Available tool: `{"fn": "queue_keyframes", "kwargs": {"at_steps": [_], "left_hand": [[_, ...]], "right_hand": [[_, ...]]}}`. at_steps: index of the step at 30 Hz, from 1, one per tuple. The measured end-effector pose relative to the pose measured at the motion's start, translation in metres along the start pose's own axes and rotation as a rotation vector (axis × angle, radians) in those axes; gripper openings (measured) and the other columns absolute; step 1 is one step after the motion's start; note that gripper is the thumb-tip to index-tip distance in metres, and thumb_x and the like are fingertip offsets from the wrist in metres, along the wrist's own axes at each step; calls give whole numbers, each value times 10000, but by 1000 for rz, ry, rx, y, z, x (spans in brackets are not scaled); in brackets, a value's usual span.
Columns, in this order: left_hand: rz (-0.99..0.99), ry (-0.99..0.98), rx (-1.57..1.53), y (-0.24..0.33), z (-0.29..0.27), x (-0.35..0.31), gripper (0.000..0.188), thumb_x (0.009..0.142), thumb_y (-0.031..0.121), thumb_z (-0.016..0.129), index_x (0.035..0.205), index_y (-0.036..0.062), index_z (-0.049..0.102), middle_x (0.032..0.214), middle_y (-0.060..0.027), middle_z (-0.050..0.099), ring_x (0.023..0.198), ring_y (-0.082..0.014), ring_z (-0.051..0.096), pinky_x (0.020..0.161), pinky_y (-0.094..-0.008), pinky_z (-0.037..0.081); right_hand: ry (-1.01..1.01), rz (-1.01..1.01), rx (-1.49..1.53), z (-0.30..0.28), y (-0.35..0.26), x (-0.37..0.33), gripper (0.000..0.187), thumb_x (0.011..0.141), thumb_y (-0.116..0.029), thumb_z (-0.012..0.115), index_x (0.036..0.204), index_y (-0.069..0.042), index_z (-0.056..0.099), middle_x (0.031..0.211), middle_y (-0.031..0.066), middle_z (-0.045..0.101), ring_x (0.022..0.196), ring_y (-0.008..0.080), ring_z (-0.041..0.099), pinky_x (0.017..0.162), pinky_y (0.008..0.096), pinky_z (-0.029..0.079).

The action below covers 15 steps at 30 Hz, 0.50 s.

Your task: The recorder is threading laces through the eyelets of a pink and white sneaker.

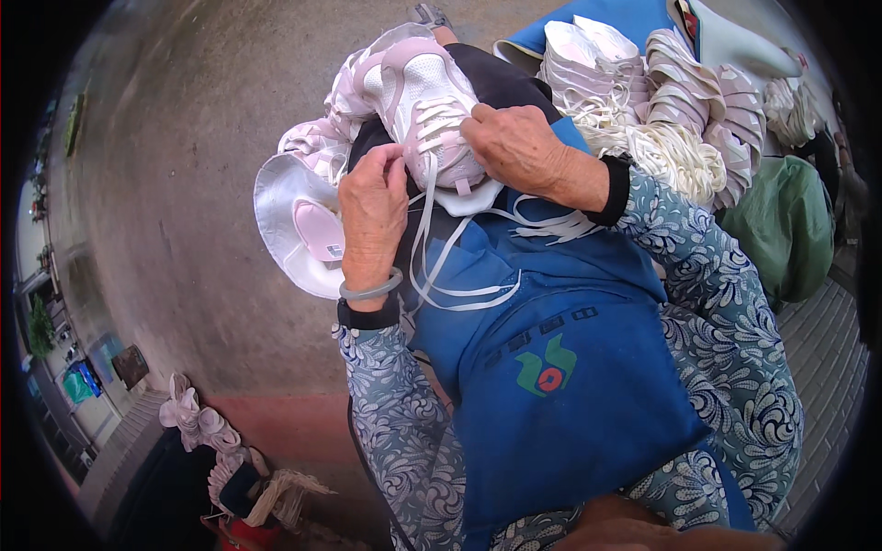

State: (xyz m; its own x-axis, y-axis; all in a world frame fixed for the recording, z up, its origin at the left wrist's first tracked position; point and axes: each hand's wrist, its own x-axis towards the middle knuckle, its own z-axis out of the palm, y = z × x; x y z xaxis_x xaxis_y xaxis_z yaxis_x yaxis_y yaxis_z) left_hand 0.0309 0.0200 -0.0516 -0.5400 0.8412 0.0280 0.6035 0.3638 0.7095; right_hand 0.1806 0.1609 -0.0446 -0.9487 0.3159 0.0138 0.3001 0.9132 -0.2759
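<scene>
A pink and white shoe upper (428,81) lies across my lap, toe pointing away from me. White laces (441,124) cross its front, and their long loose ends hang down over my blue apron (570,441). My right hand (525,154) is closed at the upper's right edge beside the eyelets, fingertips pressed on it. Along its left edge, my left hand (374,204) pinches thumb and forefinger together; what lies between them is hidden. More pink and white uppers (317,225) hang beside my left hand, one showing its pale lining.
Stacked shoe uppers (680,83) and a bundle of white laces (675,161) stand at the right, near a green bag (785,225). Behind them is a white boot (740,41). Further uppers (207,427) are heaped at the lower left, beside a red object (246,534).
</scene>
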Motion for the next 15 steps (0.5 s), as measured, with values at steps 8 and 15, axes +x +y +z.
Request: {"fn": "queue_keyframes", "kwargs": {"at_steps": [8, 15], "left_hand": [[191, -7, 114, 17, 8, 3, 138, 822, 75, 589, 939, 9, 623, 830, -179, 633, 742, -328, 625, 651, -373, 491], [212, -112, 375, 24, 5, 9, 127, 837, 97, 559, 897, -1, 613, 819, -187, 624, 739, -340, 623, 632, -410, 497]], "right_hand": [[82, -186, -74, -5, 19, 7, 142, 718, -82, 605, 830, -18, 545, 777, 119, 534, 677, 269, 609, 572, 360, 479], [61, -39, -6, -30, 20, 15, 176, 759, -168, 607, 791, 3, 579, 769, 163, 603, 700, 313, 636, 609, 387, 499]]}}
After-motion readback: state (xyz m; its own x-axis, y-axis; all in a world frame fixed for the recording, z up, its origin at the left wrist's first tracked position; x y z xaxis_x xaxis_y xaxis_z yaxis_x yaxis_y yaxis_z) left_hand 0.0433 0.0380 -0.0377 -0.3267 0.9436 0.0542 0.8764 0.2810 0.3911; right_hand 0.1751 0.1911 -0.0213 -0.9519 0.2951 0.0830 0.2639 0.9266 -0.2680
